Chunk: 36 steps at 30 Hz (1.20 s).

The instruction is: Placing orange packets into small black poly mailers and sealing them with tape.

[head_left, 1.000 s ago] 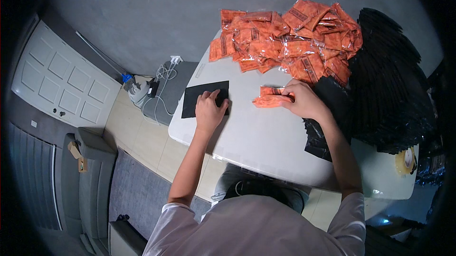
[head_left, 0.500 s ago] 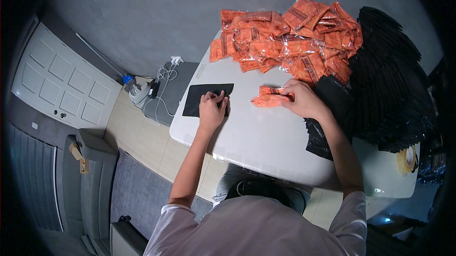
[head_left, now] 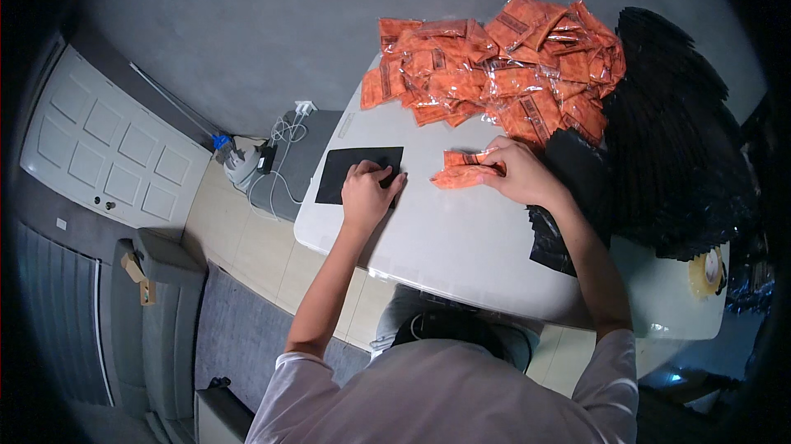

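My left hand (head_left: pixel 371 193) rests on a flat black plastic bag (head_left: pixel 338 172) on the white table (head_left: pixel 445 246), fingers bent on it and thumb held apart. My right hand (head_left: pixel 521 172) grips a folded orange packet (head_left: pixel 457 169) between thumb and fingers, just above the tabletop and right of the black bag. A heap of orange packets (head_left: pixel 494 65) in clear wrappers covers the back of the table. Beside it on the right lies a large fanned stack of black plastic bags (head_left: pixel 667 147), reaching down toward my right forearm.
A tape roll (head_left: pixel 705 273) sits at the right edge. Left of the table are a grey low seat (head_left: pixel 321 127) with white cables and a power adapter (head_left: pixel 266 158), a white door (head_left: pixel 111 139), and a grey sofa (head_left: pixel 165 337) with cardboard pieces (head_left: pixel 136 267).
My left fingers have shifted on the black bag, the thumb moving rightward, and the bag lies slightly right of where it was. My right hand has moved slightly left with the orange packet.
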Motion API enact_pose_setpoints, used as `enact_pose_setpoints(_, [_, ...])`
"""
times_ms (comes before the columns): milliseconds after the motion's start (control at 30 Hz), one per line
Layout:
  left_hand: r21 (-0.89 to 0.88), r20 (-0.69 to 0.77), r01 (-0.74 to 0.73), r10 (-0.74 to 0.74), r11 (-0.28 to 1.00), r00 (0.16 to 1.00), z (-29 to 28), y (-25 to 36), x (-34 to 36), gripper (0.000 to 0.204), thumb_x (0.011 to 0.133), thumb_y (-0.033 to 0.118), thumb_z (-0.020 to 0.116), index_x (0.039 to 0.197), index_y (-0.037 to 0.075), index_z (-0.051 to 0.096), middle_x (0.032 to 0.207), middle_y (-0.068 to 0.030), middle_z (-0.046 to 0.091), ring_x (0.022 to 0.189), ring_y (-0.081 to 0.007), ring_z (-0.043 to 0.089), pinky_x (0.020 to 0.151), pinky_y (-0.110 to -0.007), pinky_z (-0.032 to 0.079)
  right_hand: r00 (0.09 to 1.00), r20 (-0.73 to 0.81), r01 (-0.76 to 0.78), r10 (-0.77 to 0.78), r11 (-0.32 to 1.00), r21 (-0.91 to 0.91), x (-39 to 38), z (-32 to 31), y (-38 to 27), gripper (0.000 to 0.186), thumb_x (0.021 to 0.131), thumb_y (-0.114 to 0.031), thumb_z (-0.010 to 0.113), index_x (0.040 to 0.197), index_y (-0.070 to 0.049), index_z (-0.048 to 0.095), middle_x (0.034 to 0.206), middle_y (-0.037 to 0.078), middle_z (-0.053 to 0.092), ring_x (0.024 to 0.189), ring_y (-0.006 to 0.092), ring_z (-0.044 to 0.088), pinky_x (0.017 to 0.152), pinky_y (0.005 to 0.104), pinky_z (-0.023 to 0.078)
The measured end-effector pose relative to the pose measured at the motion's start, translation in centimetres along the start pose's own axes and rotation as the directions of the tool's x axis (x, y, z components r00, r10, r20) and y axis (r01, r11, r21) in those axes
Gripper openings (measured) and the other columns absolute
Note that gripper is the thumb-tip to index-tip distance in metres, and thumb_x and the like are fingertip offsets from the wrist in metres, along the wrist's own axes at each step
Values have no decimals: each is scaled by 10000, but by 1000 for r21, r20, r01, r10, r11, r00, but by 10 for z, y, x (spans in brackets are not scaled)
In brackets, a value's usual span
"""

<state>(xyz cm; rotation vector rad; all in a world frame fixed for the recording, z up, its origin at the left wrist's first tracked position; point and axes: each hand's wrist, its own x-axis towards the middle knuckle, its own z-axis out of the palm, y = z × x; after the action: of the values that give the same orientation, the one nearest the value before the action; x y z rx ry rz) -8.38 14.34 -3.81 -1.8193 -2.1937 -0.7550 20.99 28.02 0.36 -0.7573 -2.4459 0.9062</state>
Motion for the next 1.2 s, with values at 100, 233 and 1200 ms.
enact_pose_setpoints(100, [18, 13, 45, -45, 999, 999, 1, 0, 2, 286, 863, 353, 821, 999, 103, 848, 991, -108, 753, 930, -320, 712, 826, -427, 583, 997, -65, 41, -40, 999, 19, 0, 3, 2, 248, 856, -142, 834, 876, 56, 687, 1065, 156, 646, 992, 314, 662, 867, 373, 524])
enact_pose_setpoints(233, [53, 6, 36, -36, 998, 999, 6, -2, 3, 246, 857, 336, 817, 957, 113, 849, 993, -78, 765, 911, -315, 732, 790, -432, 598, 1000, -21, 6, -6, 1000, 3, 1, 2, -1, 238, 862, -140, 821, 958, 54, 720, 1100, 179, 662, 1041, 333, 669, 904, 385, 528])
enact_pose_setpoints(1200, [-725, 71, 283, -340, 628, 938, -41, 16, 10, 227, 976, 171, 771, 1030, -47, 807, 797, -98, 739, 706, -100, 614, 659, -281, 492, 884, -403, 333, -236, 923, 192, -2, 46, -39, 248, 882, -6, 784, 1119, 49, 741, 1102, 128, 709, 877, 191, 739, 737, 282, 613])
